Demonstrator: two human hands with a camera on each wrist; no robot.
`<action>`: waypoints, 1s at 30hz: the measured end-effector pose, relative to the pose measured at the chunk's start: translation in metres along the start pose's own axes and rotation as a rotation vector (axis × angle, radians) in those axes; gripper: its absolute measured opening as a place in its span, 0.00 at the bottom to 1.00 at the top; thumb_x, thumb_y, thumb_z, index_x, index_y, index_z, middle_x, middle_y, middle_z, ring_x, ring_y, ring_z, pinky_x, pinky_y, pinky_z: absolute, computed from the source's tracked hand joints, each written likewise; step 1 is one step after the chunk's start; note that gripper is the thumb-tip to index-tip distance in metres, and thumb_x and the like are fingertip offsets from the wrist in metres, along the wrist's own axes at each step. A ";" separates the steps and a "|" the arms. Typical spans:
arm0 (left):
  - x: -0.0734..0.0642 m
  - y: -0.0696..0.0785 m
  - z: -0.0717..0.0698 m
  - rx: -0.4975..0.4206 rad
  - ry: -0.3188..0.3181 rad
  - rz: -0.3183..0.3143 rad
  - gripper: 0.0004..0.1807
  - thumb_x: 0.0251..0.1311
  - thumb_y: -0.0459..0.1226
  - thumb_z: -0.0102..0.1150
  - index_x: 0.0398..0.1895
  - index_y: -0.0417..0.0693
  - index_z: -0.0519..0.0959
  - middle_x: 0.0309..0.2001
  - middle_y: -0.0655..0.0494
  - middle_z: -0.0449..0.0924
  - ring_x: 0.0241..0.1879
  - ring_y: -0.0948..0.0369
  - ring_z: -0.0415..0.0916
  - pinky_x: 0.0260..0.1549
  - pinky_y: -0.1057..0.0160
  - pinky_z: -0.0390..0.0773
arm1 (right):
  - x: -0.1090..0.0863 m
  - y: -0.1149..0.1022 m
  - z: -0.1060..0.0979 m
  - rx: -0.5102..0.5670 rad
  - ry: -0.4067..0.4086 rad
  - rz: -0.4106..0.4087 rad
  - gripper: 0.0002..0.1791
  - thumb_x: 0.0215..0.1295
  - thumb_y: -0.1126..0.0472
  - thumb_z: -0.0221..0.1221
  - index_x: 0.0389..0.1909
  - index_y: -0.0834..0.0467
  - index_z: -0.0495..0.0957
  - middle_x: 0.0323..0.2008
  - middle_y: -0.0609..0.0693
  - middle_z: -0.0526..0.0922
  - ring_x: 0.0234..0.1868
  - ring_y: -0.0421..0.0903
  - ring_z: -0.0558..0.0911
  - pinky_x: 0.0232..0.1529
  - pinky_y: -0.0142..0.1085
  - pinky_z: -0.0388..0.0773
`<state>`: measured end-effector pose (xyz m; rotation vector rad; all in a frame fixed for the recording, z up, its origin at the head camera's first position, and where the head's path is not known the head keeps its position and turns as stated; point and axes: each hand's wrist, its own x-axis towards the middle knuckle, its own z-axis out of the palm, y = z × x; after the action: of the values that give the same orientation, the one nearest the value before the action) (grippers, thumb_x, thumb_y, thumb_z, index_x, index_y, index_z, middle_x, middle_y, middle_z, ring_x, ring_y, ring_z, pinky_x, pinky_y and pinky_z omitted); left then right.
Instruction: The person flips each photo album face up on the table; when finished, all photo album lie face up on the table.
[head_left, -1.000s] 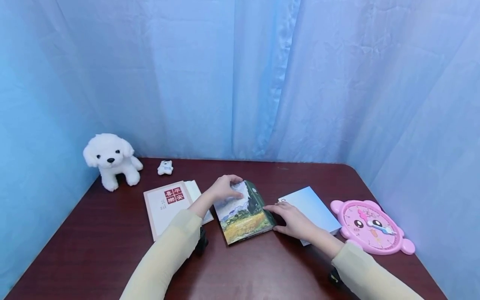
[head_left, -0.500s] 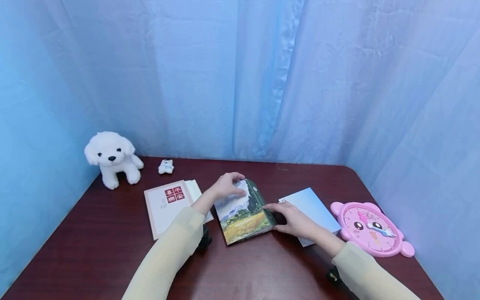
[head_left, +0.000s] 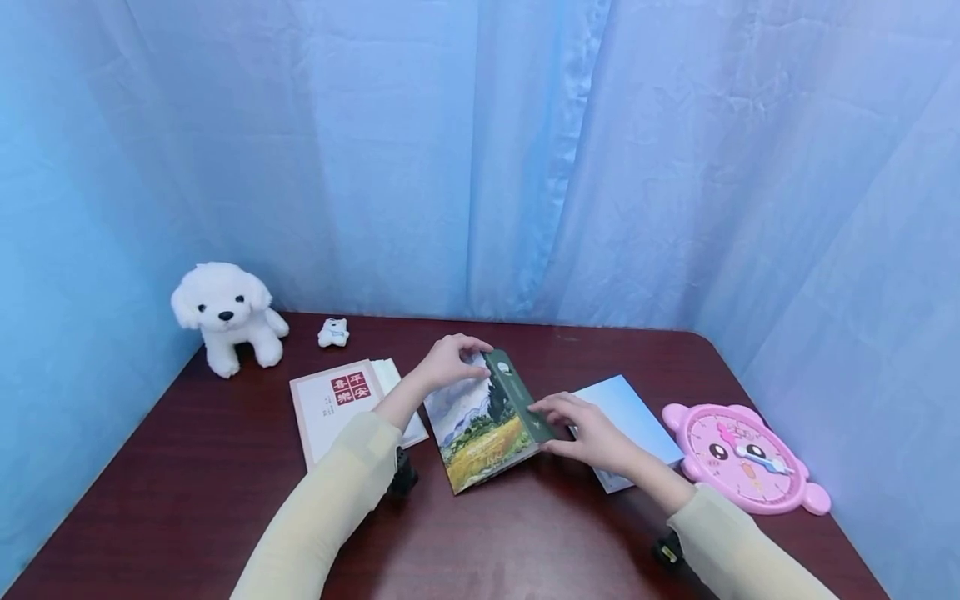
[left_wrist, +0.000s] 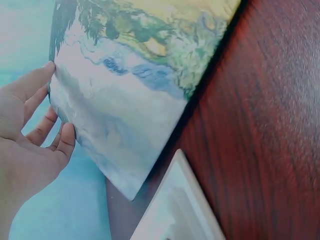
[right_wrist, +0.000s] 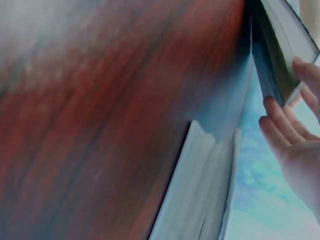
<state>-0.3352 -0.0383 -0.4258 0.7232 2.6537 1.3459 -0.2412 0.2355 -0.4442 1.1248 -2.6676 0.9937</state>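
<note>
A book with a landscape painting on its cover [head_left: 480,442] and a dark green spine lies between both hands in the head view, its spine side tilted up. My left hand [head_left: 447,364] grips its far edge; in the left wrist view the thumb and fingertips pinch the painted cover [left_wrist: 120,120] along that edge. My right hand [head_left: 588,429] holds the spine side near the front corner. Seen from the right wrist, the fingers of the right hand [right_wrist: 300,135] are around the corner of the raised book [right_wrist: 275,55].
To the left lies a white book with red characters [head_left: 326,425]. A pale blue book [head_left: 633,417] lies partly behind the right hand, beside a pink toy clock [head_left: 738,475]. A white plush dog [head_left: 236,325] and a small bear figure [head_left: 333,333] sit at the back left.
The painted book's spine side has risen, showing more green. Both hands have moved up slightly with it.
</note>
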 end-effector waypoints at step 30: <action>-0.022 0.034 -0.028 -0.159 0.094 0.013 0.29 0.54 0.40 0.68 0.61 0.49 0.74 0.56 0.51 0.74 0.51 0.53 0.76 0.42 0.58 0.78 | 0.011 -0.037 -0.026 0.205 0.151 0.094 0.45 0.44 0.63 0.72 0.66 0.50 0.64 0.58 0.54 0.76 0.48 0.50 0.81 0.37 0.31 0.81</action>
<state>-0.3105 -0.0521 -0.3853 0.6752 2.5758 1.6100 -0.2288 0.2245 -0.4005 0.9202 -2.5648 1.3374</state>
